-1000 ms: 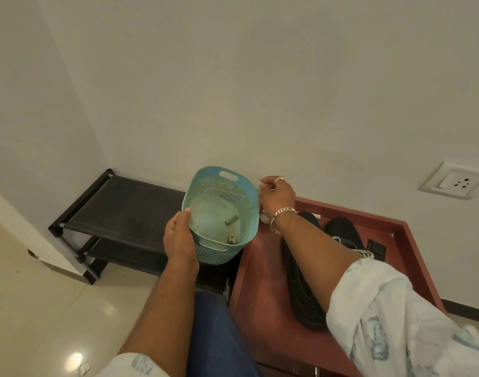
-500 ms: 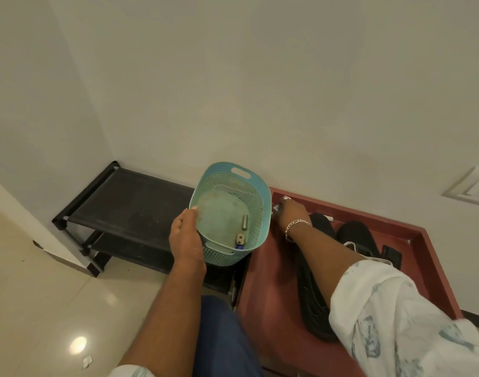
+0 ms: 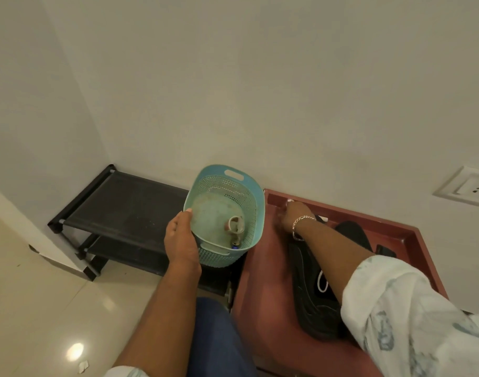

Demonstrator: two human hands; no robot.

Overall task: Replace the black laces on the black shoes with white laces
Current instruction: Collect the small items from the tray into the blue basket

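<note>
Two black shoes lie on a red-brown tray-like table [image 3: 262,295]: one [image 3: 311,303] under my right forearm, the other [image 3: 352,232] behind it. A loop of white lace [image 3: 321,284] shows on the nearer shoe. My left hand [image 3: 179,240] grips the rim of a tilted teal perforated basket [image 3: 256,197], held off the table's left edge. Inside the basket lie a small roll [image 3: 235,224] and a few little items [image 3: 235,244]. My right hand [image 3: 288,217] reaches into the table's back left corner; it is blurred, so its fingers are unclear.
A low black shoe rack [image 3: 129,208] with two shelves stands to the left against the wall. A wall socket [image 3: 469,189] is at the right. A small black object [image 3: 385,251] lies on the table behind the shoes. Pale floor tiles lie at lower left.
My right hand left the basket's rim and dropped to the table's back left corner. A small roll now shows inside the basket. My left hand keeps holding the basket.
</note>
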